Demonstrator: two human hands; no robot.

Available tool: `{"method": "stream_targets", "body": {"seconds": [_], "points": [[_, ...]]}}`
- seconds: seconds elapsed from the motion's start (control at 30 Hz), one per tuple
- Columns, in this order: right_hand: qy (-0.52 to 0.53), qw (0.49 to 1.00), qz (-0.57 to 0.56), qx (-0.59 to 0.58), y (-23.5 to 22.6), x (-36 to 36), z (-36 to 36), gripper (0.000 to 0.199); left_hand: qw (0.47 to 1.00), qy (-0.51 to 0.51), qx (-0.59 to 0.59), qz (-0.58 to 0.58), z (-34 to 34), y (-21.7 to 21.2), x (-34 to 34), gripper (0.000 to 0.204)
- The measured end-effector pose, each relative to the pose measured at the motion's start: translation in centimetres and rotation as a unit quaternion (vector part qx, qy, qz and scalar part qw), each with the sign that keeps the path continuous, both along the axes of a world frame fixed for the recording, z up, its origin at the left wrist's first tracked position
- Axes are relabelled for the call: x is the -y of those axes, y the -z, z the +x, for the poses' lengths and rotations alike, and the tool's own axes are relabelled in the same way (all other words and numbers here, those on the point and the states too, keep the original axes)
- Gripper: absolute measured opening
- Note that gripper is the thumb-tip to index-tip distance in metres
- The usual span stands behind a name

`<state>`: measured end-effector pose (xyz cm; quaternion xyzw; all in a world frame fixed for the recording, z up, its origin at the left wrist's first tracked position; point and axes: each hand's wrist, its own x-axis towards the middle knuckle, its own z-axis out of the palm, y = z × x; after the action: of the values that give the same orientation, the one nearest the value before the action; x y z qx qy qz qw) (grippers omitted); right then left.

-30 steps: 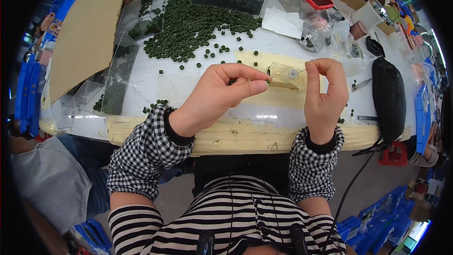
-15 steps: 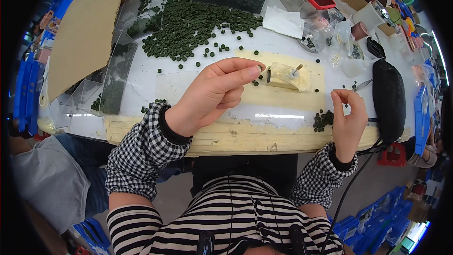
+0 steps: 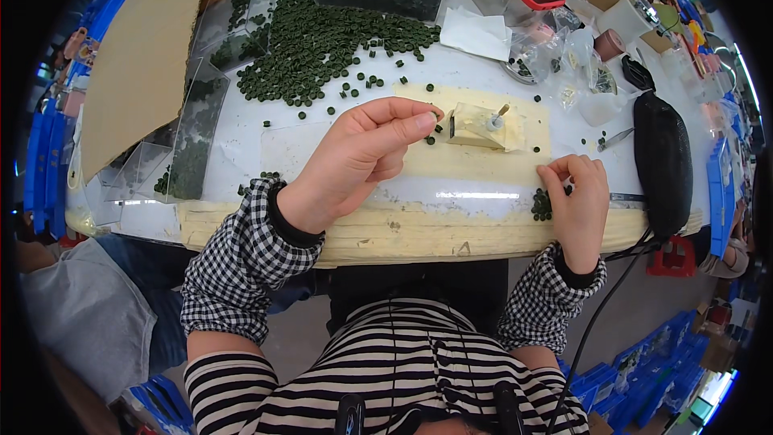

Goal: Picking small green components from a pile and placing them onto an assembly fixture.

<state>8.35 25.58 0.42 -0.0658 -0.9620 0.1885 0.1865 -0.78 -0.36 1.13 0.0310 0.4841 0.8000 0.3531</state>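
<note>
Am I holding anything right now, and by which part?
Left hand: a green piece, pinched between thumb and forefinger tips; which part they grip is hidden. Right hand: nothing visible held.

Mid-frame, the left hand (image 3: 350, 153) pinches a green piece (image 3: 437, 115); centre-right, the right hand (image 3: 578, 208) curls beside a small pile (image 3: 541, 205); a larger heap (image 3: 322, 44) lies upper-left.

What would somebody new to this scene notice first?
Probably the big spread of small dark green pieces on the white table, left of centre toward the top. Next, the long black pouch-like object at the table's right side. Then, near the middle, the left hand, just left of a small cream block.
</note>
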Motion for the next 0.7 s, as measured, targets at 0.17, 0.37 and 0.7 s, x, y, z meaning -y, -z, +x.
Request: {"method": "stream_targets", "body": {"seconds": [0.17,0.37,0.7], "points": [[-0.002,0.999,-0.030,-0.039,0.7,0.2,-0.4,0.010,1.000,-0.007,-0.006,-0.011,0.0,0.1,0.0,0.017],[-0.027,0.997,0.008,-0.071,0.8,0.0,0.2,0.009,0.999,-0.003,-0.049,-0.011,0.2,0.0,-0.1,0.018],[-0.026,0.995,-0.048,-0.083,0.6,0.9,0.1,0.011,0.978,-0.010,-0.184,-0.094,0.6,-0.1,-0.4,0.014]]}}
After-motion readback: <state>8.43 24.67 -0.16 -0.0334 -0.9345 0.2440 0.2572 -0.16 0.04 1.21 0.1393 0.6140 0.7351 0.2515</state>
